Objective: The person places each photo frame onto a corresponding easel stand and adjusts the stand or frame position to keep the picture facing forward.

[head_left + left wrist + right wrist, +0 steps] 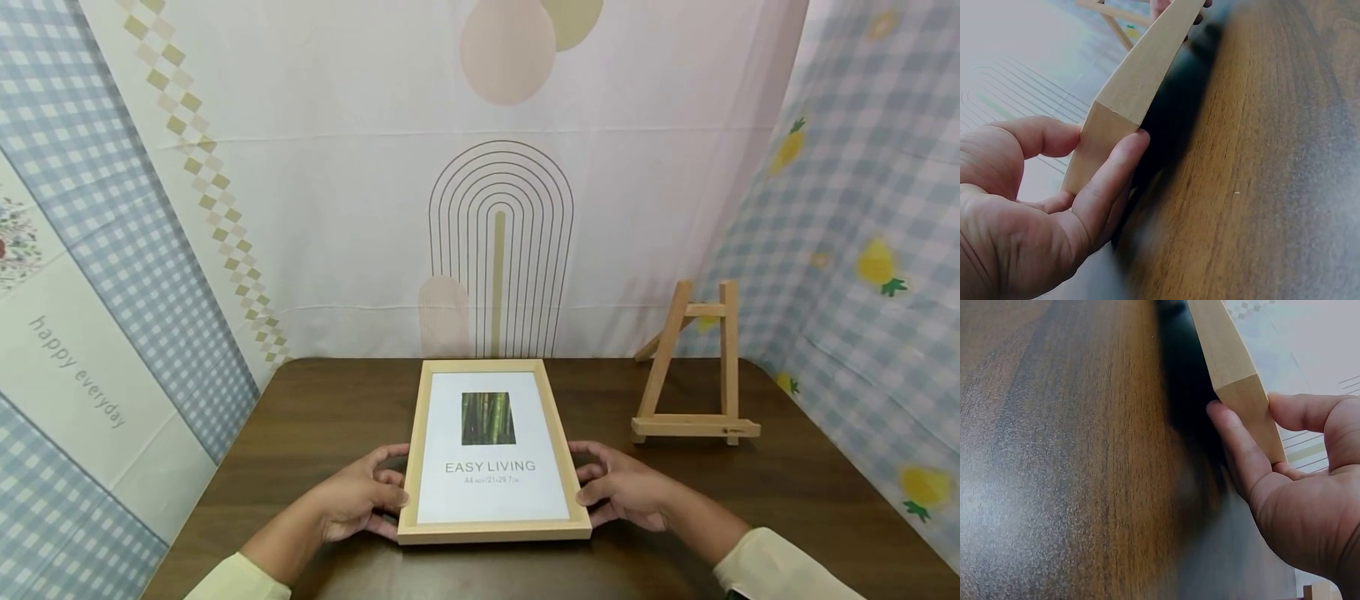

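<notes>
A light-wood picture frame (491,500) lies face up at the middle of the head view, its insert printed "EASY LIVING" under a small bamboo photo. My left hand (363,497) grips the frame's left side near the front corner. On the opposite side, my right hand (622,490) holds it the same way. Both wrist views show the thumb on the frame's front face and a finger at its lower edge: left hand (1041,206), right hand (1304,481). A dark shadowed strip runs between the frame's underside and the table; the frame appears slightly raised. The remaining fingertips are partly hidden.
To the right on the dark wooden table (315,425) stands a small wooden easel (693,427), with nothing on its ledge. A patterned white cloth (337,208) hangs behind the table's back edge. Blue checked cloths hang at the left and right sides.
</notes>
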A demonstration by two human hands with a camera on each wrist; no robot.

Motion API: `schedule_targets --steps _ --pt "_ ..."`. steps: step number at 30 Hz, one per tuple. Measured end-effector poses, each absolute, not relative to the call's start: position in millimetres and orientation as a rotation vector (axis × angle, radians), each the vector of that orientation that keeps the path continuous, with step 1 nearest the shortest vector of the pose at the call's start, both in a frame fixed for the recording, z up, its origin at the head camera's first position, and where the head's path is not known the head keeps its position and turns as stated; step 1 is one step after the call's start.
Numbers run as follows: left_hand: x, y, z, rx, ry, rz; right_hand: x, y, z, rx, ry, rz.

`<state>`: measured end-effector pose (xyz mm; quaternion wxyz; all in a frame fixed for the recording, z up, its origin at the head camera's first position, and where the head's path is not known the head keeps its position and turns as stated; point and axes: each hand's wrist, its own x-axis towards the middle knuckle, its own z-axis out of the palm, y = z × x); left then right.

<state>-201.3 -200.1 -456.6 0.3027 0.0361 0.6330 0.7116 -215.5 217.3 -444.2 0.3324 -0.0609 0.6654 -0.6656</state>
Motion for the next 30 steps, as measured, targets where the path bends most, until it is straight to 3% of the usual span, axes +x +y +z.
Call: schedule_targets --steps 30 --pt "-201.0 -193.8 -449.8 0.136 1.812 1.911 -215.2 216.9 -445.6 -0.179 1.836 -1.778"
